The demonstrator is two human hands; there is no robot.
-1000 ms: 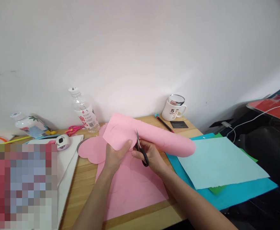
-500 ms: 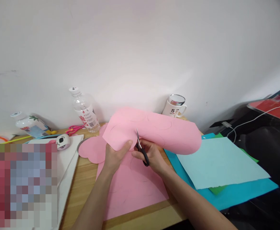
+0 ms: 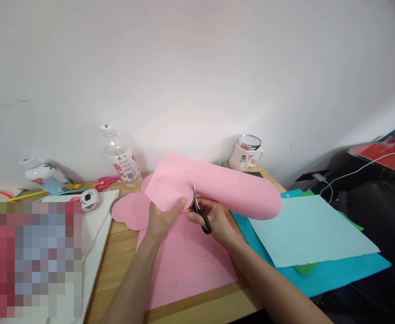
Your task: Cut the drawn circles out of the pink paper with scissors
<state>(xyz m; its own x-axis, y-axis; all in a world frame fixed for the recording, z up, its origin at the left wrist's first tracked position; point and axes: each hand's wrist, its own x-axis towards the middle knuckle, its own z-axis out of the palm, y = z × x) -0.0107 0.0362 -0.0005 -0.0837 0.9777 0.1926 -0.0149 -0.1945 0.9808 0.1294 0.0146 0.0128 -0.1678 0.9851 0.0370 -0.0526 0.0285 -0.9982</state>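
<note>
My left hand (image 3: 162,220) pinches the near edge of a large pink paper sheet (image 3: 231,186), thumb on top. Curved pencil lines run across the sheet, and its right end curls over. In my right hand (image 3: 214,218) is a pair of scissors (image 3: 204,219) with black handles; the blades point up and away at the paper's cut edge, close to my left thumb. Beneath lies another pink sheet (image 3: 190,270) with drawn curves. A scalloped pink cut-out (image 3: 130,210) rests left of my left hand.
A plastic bottle (image 3: 125,164) and a white mug (image 3: 246,153) stand by the wall. Pink scissors (image 3: 106,182) and a second bottle (image 3: 44,175) are at the left. Light blue paper (image 3: 314,231) tops a stack of coloured sheets on the right.
The raised pink sheet has sunk slightly, baring more of the mug behind it. Both hands keep their places, and the scissors have barely shifted.
</note>
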